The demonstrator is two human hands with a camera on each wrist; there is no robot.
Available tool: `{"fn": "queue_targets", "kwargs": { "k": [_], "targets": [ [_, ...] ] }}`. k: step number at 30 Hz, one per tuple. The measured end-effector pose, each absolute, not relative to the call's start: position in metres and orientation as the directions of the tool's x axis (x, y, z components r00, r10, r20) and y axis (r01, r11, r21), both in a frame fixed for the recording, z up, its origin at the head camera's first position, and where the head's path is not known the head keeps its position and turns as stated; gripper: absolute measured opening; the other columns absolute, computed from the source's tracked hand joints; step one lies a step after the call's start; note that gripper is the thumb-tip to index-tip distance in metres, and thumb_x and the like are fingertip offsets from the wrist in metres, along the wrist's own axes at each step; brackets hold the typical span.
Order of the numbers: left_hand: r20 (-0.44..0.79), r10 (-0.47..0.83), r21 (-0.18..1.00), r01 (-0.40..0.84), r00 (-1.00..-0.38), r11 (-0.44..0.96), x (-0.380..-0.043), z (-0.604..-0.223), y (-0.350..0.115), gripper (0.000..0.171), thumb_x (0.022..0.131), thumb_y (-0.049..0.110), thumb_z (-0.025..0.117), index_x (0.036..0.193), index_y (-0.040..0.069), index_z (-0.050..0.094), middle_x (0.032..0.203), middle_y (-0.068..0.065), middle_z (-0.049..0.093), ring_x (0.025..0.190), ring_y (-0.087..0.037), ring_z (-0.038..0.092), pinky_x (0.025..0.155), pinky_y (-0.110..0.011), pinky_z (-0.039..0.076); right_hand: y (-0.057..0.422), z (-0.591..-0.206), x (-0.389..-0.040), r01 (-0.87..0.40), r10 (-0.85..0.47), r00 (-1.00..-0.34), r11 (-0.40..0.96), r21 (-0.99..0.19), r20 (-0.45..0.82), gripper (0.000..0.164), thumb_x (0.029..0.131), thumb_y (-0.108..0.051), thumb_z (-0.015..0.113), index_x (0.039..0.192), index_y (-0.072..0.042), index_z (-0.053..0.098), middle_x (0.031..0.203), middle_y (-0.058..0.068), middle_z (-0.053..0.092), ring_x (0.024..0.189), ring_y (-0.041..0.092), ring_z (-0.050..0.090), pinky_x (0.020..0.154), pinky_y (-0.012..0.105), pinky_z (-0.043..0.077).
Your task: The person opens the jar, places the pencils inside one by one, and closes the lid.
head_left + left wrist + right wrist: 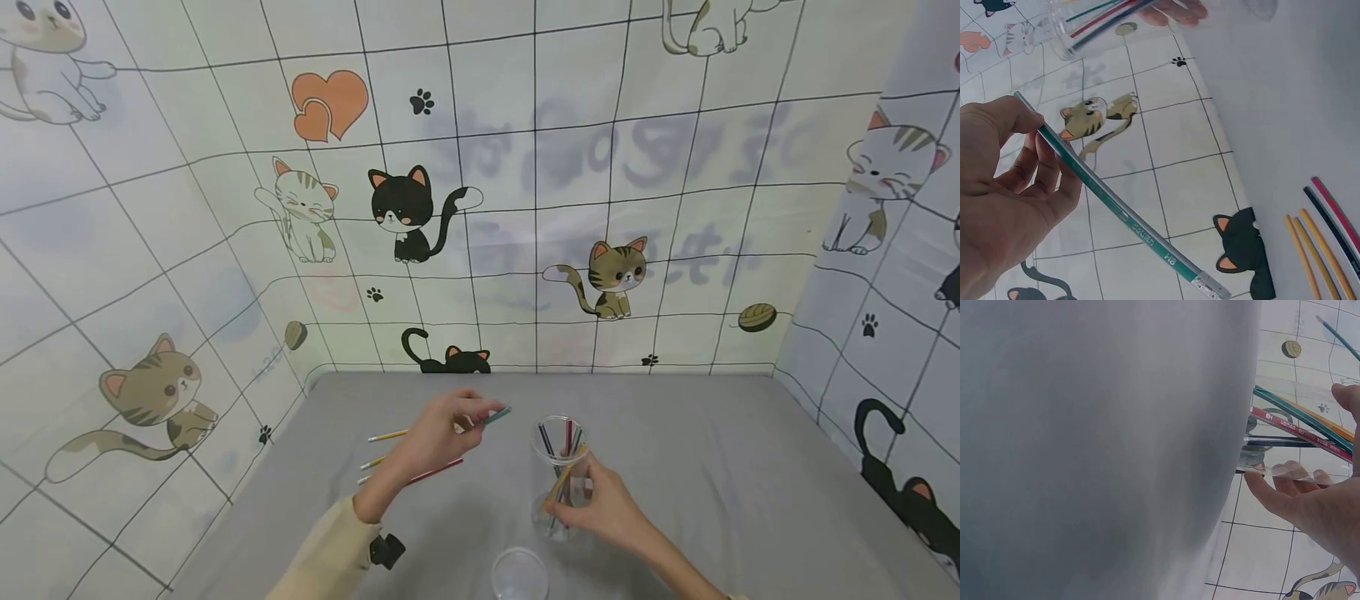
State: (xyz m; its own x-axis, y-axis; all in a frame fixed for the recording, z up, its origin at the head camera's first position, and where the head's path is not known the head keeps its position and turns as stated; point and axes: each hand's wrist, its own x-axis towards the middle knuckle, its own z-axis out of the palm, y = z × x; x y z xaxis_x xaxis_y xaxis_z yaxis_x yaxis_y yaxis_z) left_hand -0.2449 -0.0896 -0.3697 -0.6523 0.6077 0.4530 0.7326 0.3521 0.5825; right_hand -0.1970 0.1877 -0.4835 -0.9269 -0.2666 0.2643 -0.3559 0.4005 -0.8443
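Note:
My left hand (438, 429) is raised over the table and pinches a green pencil (1124, 212) near its tip, between thumb and fingers. The pencil's white HB lettering and eraser end show in the left wrist view. To its right, a tall clear cup (538, 475) stands on the table. My right hand (611, 504) grips the cup's side, fingers curled round it. Inside lean several pencils, among them a red pencil (1297, 432) and a yellow pencil (557, 487). The green pencil is apart from the cup's rim.
Several loose pencils, including a red pencil (438, 472) and yellow ones, lie on the grey tabletop (712, 467) beneath and left of my left hand. A round clear lid (520, 575) lies at the near edge. Cat-print cloth (495, 208) hangs behind and at both sides.

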Motion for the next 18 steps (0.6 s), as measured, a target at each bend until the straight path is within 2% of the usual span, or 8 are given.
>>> {"fn": "queue_targets", "kwargs": {
  "k": [7, 12, 18],
  "targets": [
    [0.529, 0.623, 0.561, 0.789, -0.576, 0.252, -0.241, -0.353, -0.077, 0.039, 0.086, -0.013, 0.064, 0.118, 0.005, 0.073, 0.097, -0.003, 0.063, 0.082, -0.012, 0.061, 0.070, -0.026, 0.056, 0.188, -0.483, -0.197, -0.378, -0.286, -0.916, 0.375, -0.846, 0.282, 0.077, 0.077, -0.021, 0.087, 0.137, 0.005, 0.046, 0.107, 0.014, 0.065, 0.105, 0.031, 0.063, 0.087, 0.052, 0.054],
    [0.592, 0.611, 0.550, 0.817, -0.526, 0.170, -0.240, -0.338, -0.066, 0.039, 0.084, -0.016, 0.064, 0.117, 0.002, 0.073, 0.096, -0.005, 0.063, 0.083, -0.011, 0.061, 0.067, -0.026, 0.057, 0.188, -0.482, -0.197, -0.366, -0.278, -0.921, 0.385, -0.847, 0.272, 0.077, 0.076, -0.021, 0.087, 0.137, 0.003, 0.047, 0.105, 0.010, 0.065, 0.105, 0.031, 0.063, 0.088, 0.052, 0.054],
    [0.620, 0.615, 0.553, 0.828, -0.487, 0.098, -0.238, -0.321, -0.055, 0.038, 0.086, -0.014, 0.062, 0.119, 0.001, 0.071, 0.098, -0.004, 0.063, 0.085, -0.013, 0.061, 0.073, -0.028, 0.058, 0.188, -0.481, -0.198, -0.368, -0.277, -0.921, 0.393, -0.843, 0.273, 0.078, 0.076, -0.020, 0.088, 0.138, 0.004, 0.046, 0.105, 0.011, 0.064, 0.106, 0.033, 0.062, 0.087, 0.050, 0.055]
  ]
}}
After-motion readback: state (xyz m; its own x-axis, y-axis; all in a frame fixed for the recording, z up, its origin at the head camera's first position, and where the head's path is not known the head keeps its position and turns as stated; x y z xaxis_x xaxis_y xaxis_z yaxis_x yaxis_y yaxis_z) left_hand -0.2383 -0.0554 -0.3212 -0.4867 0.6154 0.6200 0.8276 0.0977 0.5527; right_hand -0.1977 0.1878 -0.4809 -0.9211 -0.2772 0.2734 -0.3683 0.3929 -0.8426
